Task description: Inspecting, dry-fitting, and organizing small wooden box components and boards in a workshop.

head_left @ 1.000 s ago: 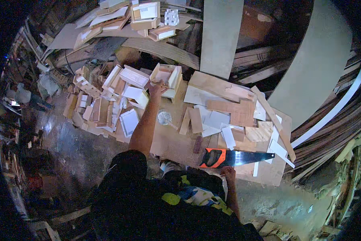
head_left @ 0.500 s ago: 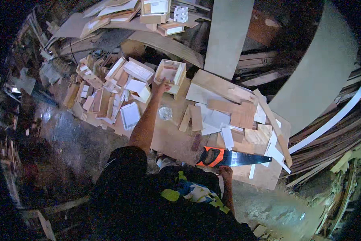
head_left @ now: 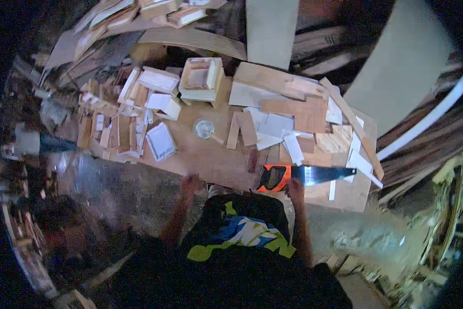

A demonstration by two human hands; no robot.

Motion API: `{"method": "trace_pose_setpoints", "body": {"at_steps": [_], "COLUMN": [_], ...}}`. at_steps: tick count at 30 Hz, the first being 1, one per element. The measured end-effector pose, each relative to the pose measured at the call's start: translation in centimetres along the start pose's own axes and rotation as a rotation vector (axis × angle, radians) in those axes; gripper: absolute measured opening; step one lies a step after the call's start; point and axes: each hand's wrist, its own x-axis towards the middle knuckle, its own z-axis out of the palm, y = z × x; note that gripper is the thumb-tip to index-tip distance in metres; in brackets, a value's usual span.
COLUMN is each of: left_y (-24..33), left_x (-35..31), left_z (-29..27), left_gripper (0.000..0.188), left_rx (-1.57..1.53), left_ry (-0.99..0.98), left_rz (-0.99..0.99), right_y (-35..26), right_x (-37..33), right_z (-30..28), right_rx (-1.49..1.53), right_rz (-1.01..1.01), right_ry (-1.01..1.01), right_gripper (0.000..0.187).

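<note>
A handsaw [head_left: 319,175] with an orange and black handle lies along the near edge of the board-topped table [head_left: 205,162], blade to the right. My right hand [head_left: 294,188] overlaps the saw where handle meets blade; whether its fingers close round it is too unclear. Smeared by motion, my left hand [head_left: 191,183] is over the table's near edge, left of my knees, with nothing visible in it. Farther off stands an open-topped wooden box [head_left: 201,77]. A clear round container [head_left: 204,129] with a stick-like thing beside it sits in front of that box.
Small wooden boxes and white-faced pieces [head_left: 162,140] crowd the table's left side. Flat boards and offcuts [head_left: 309,116] cover the right, with a long strip [head_left: 352,129] slanting across them. Tall panels [head_left: 411,67] stand behind. Stacked planks [head_left: 422,134] lie at far right.
My left hand has left the open-topped box and drawn back to the near edge. My right hand has moved up onto the saw. The whole view has shifted.
</note>
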Motion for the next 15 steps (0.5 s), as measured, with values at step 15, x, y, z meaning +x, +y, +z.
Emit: {"method": "trace_pose_setpoints", "body": {"at_steps": [15], "left_y": [25.8], "left_x": [-5.7], "left_z": [12.9], "left_gripper": [0.066], "left_rx": [0.064], "left_ry": [-1.142], "left_rz": [-0.023], "right_y": [-16.3], "right_x": [-4.9], "right_z": [19.9], "right_rx": [0.832], "right_rz": [0.459], "right_ry": [-0.975], "right_gripper": [0.043]}}
